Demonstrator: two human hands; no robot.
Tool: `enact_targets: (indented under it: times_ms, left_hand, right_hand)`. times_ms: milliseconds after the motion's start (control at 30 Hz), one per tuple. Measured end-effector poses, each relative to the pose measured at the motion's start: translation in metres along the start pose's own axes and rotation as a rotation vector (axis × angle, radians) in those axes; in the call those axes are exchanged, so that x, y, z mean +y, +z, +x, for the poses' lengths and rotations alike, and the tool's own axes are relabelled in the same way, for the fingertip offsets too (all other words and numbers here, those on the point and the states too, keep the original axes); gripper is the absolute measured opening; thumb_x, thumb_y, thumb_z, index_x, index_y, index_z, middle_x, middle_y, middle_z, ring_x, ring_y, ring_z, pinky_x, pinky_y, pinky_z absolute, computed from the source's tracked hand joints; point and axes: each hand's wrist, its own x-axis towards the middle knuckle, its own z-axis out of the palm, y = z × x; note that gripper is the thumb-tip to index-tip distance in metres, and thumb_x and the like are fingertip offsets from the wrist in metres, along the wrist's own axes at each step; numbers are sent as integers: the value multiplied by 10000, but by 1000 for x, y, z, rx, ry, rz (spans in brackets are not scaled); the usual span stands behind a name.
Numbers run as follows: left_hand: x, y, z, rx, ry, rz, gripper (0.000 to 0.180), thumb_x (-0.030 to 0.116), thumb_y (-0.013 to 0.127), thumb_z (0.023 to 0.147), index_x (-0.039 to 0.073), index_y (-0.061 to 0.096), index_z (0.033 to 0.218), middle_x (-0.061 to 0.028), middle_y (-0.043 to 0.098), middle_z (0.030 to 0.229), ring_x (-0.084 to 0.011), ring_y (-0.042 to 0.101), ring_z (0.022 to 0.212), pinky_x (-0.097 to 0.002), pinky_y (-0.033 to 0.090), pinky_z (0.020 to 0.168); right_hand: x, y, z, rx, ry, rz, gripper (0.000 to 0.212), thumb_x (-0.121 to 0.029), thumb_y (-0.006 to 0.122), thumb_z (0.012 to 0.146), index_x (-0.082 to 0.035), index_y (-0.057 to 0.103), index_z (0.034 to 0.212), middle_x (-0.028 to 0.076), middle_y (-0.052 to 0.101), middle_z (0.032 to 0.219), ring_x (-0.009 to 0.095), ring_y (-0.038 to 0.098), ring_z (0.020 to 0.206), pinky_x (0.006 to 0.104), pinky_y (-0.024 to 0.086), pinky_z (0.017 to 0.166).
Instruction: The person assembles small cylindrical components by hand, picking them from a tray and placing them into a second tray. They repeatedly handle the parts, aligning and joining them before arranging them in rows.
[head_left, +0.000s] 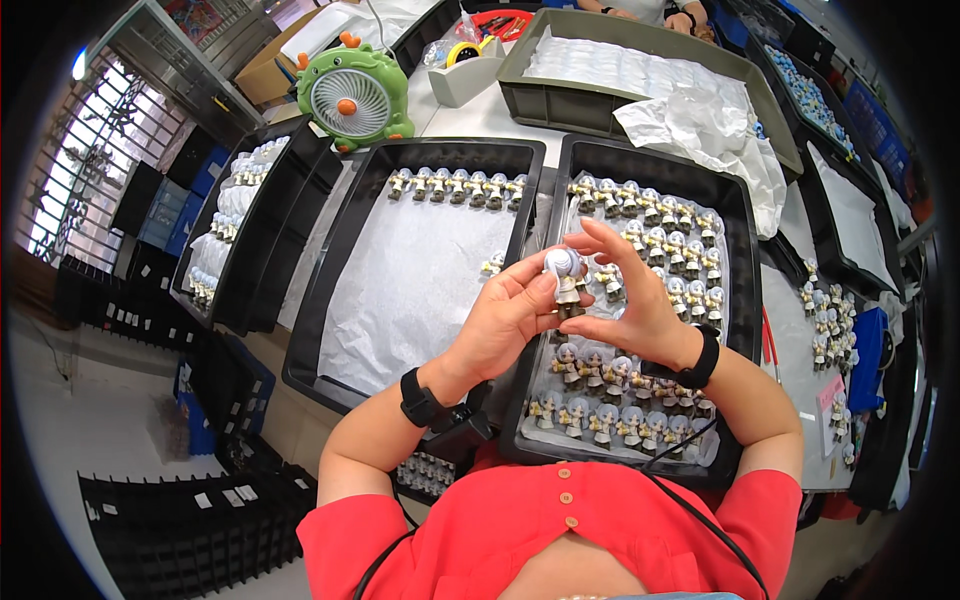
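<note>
A small figurine with pale lilac-white hair, a light outfit and dark lower part is upright, pinched between the thumb and fingers of my left hand. Around its right side curves my right hand, thumb and fingers spread apart; whether the thumb tip touches the figurine's lower part I cannot tell. Both hands are over the right black tray, which holds rows of similar figurines on white sheeting. To the left lies another black tray, with one row of figurines along its far end and a single one near its right side.
A green cartoon-shaped fan stands beyond the left tray. An olive bin with white sheeting sits at the back, crumpled paper hanging over its edge. More figurines lie at the right. Another person's hand shows at the far side.
</note>
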Motion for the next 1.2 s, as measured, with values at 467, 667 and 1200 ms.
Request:
enact_targets:
  times_ms: [467,667,1200]
  left_hand:
    - [-2,-2,2,-19,5,-46,480,251,474,978,15,353,1378,-90,521,1258,-218,587,1093,-331,516,864]
    - [-2,-4,3,-46,3,-42,506,285,452,984,20,323,1394,-118,491,1302,-266,566,1130,-388,493,909]
    - [55,-88,11,387,77,732,413,138,646,870,47,507,1248,-70,579,981,-150,629,800,-273,535,697]
  right_hand:
    - [11,3,-2,-28,100,117,970,-185,844,648,-128,276,1433,114,566,1248,231,583,1056,337,483,884]
    - [13,3,-2,-22,119,150,938,-176,836,661,-124,297,1426,111,570,1249,221,584,1048,337,490,879]
    - [12,-9,2,17,194,152,816,-159,769,739,-117,320,1419,88,557,1239,205,541,1093,335,431,917]
